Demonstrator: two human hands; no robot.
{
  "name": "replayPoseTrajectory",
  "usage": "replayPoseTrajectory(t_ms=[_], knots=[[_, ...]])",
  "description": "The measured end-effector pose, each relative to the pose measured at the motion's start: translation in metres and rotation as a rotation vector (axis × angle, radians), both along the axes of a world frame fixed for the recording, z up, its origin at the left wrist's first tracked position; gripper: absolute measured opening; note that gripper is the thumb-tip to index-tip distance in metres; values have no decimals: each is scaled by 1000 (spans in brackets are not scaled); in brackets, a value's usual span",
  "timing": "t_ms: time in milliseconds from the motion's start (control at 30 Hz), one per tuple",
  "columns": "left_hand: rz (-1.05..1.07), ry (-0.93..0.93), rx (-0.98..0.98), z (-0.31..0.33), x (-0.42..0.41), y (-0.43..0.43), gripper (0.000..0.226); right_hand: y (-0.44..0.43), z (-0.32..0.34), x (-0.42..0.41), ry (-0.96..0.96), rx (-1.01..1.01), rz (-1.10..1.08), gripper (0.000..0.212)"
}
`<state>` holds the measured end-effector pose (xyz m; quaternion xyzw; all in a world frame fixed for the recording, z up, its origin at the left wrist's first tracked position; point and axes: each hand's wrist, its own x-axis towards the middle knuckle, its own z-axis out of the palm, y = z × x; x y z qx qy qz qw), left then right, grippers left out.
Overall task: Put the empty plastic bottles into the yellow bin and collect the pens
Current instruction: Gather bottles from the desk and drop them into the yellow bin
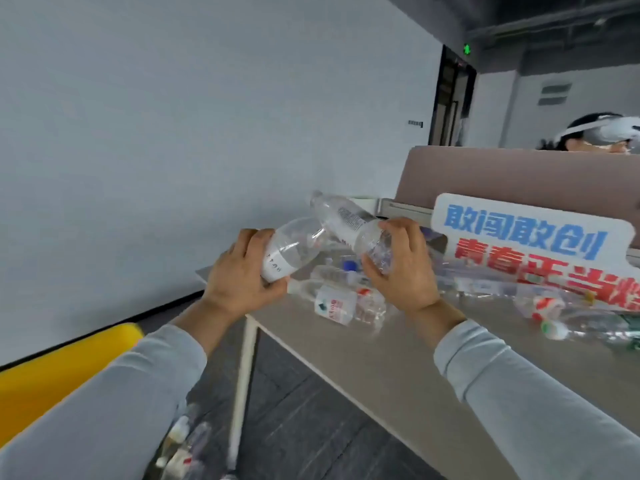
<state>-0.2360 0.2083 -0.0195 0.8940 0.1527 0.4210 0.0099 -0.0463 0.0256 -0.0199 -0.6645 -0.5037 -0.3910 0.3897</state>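
My left hand [239, 275] grips a clear empty bottle with a white label [294, 247], held above the table's left end. My right hand [401, 265] grips a second clear bottle with a grey printed label [349, 220], its neck pointing up and left across the first. Several more empty bottles [346, 303] lie scattered on the beige table [381, 368] under and to the right of my hands. The yellow bin [52, 372] is at the lower left beside my left sleeve, and a few bottles [183, 441] show inside it. No pens are visible.
A white sign with blue and red characters [526, 244] stands at the back of the table against a brown partition [519, 174]. Another person wearing a headset [602, 136] sits behind the partition. A white wall runs along the left, with dark floor below.
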Motion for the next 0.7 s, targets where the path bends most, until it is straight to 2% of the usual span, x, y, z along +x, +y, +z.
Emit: replayPoseTrajectory(t_ms=[233, 400, 600, 633, 700], knots=[[389, -123, -74, -19, -161, 89, 69, 166, -16, -111, -27, -101, 396, 43], [597, -75, -88, -36, -251, 137, 72, 250, -53, -191, -24, -229, 598, 41], [724, -24, -64, -57, -315, 182, 73, 332, -80, -253, -94, -190, 747, 37], [740, -18, -73, -60, -321, 188, 73, 350, -81, -260, -98, -265, 712, 41], [766, -5, -88, -64, -328, 201, 74, 385, -79, -273, -67, -572, 559, 55]])
